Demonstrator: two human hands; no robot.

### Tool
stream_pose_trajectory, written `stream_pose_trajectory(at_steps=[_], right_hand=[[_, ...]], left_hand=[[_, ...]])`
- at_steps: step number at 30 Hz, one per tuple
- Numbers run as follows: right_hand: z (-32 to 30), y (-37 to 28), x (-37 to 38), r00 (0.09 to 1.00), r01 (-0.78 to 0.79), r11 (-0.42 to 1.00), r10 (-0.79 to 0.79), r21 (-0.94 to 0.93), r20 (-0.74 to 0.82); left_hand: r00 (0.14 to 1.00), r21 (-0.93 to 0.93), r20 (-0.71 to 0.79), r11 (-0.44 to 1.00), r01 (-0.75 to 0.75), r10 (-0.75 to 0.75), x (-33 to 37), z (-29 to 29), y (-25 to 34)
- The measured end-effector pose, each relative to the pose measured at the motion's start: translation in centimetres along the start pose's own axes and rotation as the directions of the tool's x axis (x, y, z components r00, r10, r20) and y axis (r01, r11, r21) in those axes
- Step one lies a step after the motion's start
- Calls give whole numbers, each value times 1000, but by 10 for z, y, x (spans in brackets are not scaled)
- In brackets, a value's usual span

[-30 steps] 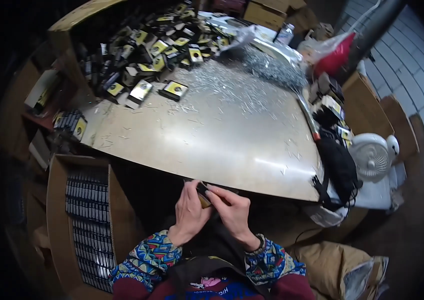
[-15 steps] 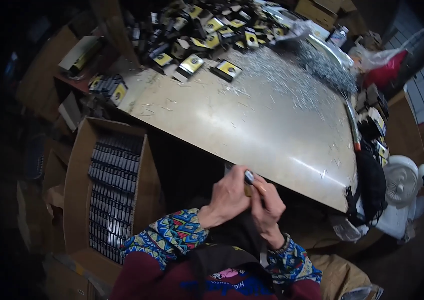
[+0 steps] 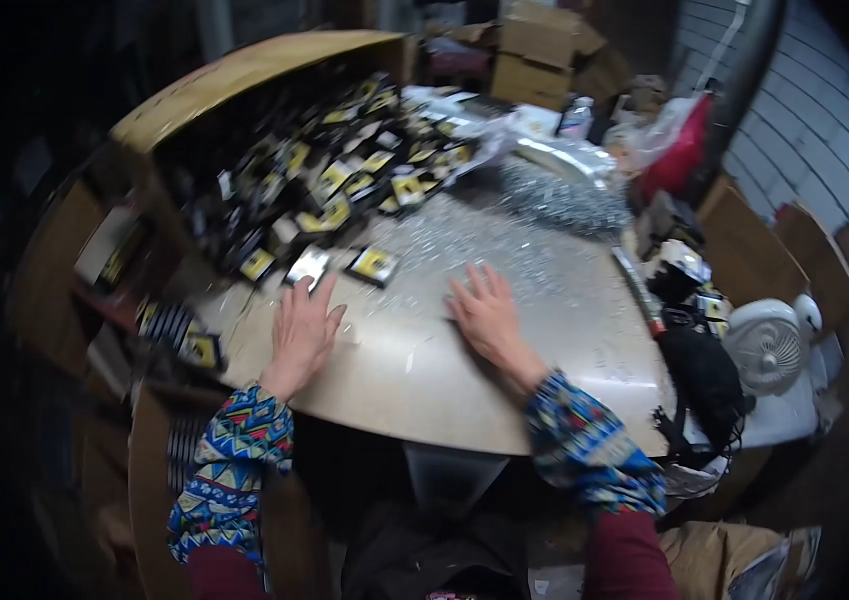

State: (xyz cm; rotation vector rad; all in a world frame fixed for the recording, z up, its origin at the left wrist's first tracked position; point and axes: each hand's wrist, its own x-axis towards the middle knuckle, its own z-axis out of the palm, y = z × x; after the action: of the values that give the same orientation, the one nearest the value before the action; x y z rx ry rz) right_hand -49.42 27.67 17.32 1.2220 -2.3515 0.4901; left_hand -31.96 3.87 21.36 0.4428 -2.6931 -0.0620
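Over the table's left part, my left hand [image 3: 301, 335] is open, its fingers stretched toward a small box with a pale, shiny face [image 3: 309, 266]. Whether the fingertips touch that box, I cannot tell. Just right of it lies a black box with a yellow and white label [image 3: 374, 266]. My right hand [image 3: 486, 312] is open and holds nothing, fingers spread at the near edge of the scattered thin metal pins [image 3: 475, 240]. Beyond the left hand rises a heap of small black and yellow boxes [image 3: 335, 180], many lying at odd angles.
A dense pile of metal pins [image 3: 565, 200] lies at the table's [image 3: 425, 385] far right. A white fan [image 3: 768, 345] and a black bag [image 3: 702, 375] stand at the right. At the lower left is a cardboard carton [image 3: 148, 450]; stacked boxes [image 3: 207, 350] sit at the left edge.
Both hands have parted from near my body and reached forward over the table, opening. The small dark piece they held is out of sight. The view has tilted up.
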Motion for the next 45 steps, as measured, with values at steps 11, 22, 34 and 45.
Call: stream_pose_trajectory(at_steps=[11, 22, 34, 45], right_hand=[[-39, 69, -55, 951, -176, 982, 150, 75, 269], [-71, 32, -106, 981, -47, 999, 42, 24, 188], [-68, 7, -96, 999, -52, 962, 47, 268, 27], [-62, -133, -134, 976, -149, 974, 117, 170, 183]], left_hand=[[949, -81, 312, 995, 66, -37, 105, 56, 60], [849, -728, 528, 493, 476, -40, 20, -25, 63], [490, -425, 871, -563, 708, -41, -237, 2, 50], [447, -440, 894, -283, 852, -44, -279, 38, 143]])
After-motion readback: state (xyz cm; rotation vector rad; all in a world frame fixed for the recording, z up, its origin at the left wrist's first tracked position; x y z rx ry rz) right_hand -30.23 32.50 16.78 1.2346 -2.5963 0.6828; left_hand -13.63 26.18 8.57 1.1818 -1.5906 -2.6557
